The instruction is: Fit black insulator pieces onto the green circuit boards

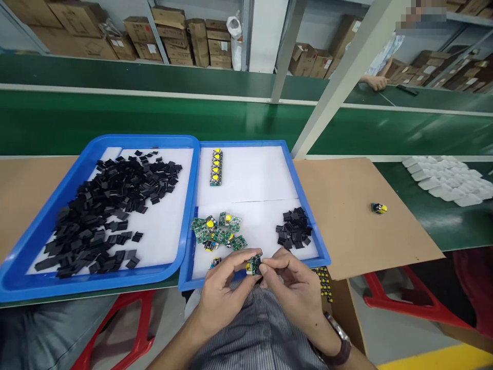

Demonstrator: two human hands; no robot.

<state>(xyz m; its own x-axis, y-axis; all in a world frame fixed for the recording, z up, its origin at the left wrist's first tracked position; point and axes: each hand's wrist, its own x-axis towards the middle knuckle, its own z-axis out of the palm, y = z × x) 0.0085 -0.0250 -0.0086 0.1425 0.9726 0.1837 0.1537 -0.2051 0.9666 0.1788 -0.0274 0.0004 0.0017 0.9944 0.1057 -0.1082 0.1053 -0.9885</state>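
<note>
My left hand [223,290] and my right hand [295,288] meet at the near edge of the right blue tray [308,213]. Both pinch one small green circuit board [254,264] with a yellow part, fingers closed on it. Just beyond lies a loose heap of the same green boards [219,231]. A small pile of black square pieces [295,231] sits to the right in that tray. A neat row of finished boards [216,167] lies at the tray's far end.
The left blue tray [57,205] holds a big heap of black pieces [111,205]. One stray board [379,207] lies on the cardboard sheet. White plastic shells [450,180] sit on the green conveyor. Another person's hand [375,82] rests across the belt. Red stools stand below.
</note>
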